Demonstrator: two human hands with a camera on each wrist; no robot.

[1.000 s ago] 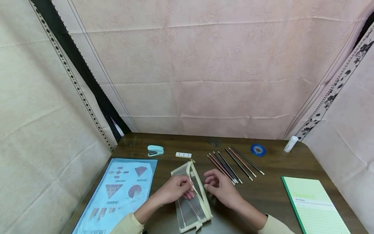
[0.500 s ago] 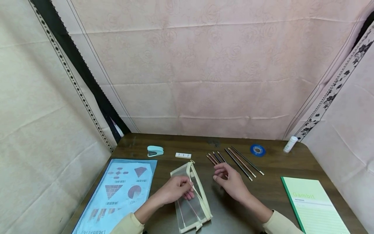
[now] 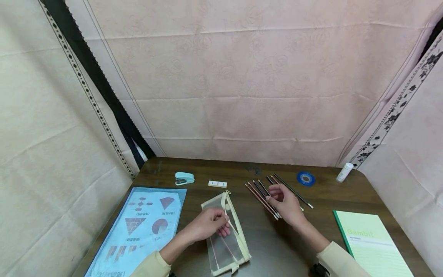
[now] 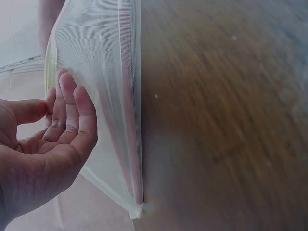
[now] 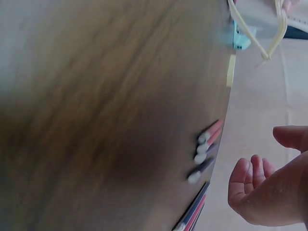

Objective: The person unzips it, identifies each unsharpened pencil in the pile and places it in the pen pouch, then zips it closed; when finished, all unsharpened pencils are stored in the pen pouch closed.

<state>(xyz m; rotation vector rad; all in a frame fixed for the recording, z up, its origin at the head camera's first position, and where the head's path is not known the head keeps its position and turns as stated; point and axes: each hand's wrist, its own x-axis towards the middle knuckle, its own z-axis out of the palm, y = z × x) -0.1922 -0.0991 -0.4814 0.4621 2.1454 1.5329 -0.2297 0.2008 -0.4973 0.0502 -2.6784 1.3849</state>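
Note:
A see-through mesh pencil case (image 3: 225,252) with cream edging stands on the table, and reddish pencils (image 4: 130,120) show through its side in the left wrist view. My left hand (image 3: 207,223) pinches the case's upper edge between thumb and index finger; the other fingers lie along the mesh (image 4: 91,38). Several pencils (image 3: 259,199) with white ends lie side by side to the right of the case. Above the right-hand ones of them hovers my right hand (image 3: 286,204), thumb and fingers apart in the right wrist view, with nothing held. It partly hides those pencils.
At the back sit a light blue stapler (image 3: 184,178), a white eraser-like block (image 3: 217,184), a blue tape roll (image 3: 306,178) and a white glue-stick-like tube (image 3: 344,172). A blue sheet folder (image 3: 152,227) lies left, a green notebook (image 3: 373,242) right.
My right hand has moved from beside the case to the right, over the left-hand pencils, to the right-hand ones. The left hand has stayed on the case.

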